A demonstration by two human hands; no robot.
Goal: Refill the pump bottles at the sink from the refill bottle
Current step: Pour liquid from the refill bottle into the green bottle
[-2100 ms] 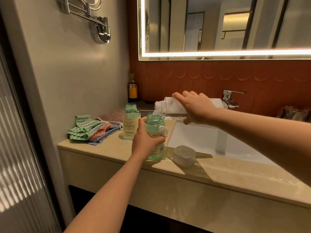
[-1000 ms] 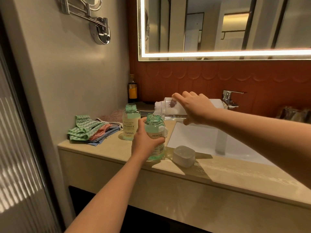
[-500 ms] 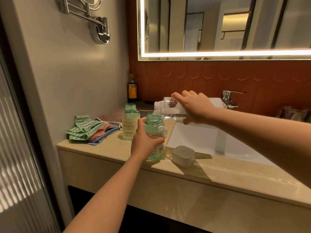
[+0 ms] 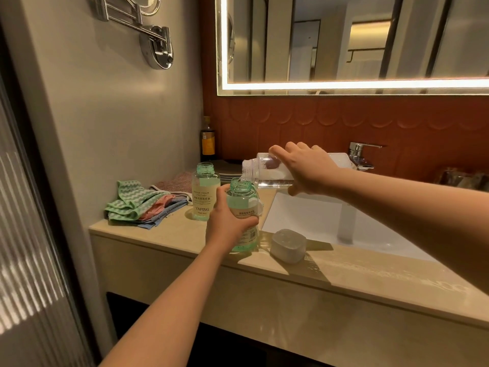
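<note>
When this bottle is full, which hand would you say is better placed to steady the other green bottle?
Left, probably: the left hand grips the near bottle right beside the other bottle, while the right hand holds the refill bottle.

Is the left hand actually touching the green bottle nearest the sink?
Touching. The head view shows the left hand wrapped round the green bottle, covering part of its label.

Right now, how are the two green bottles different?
The near bottle is gripped by the left hand; the far bottle stands alone on the counter. The near bottle sits under the tipped refill bottle's mouth; the far bottle has nothing above it. Both are green, upright and open-topped, with no pumps on.
</note>
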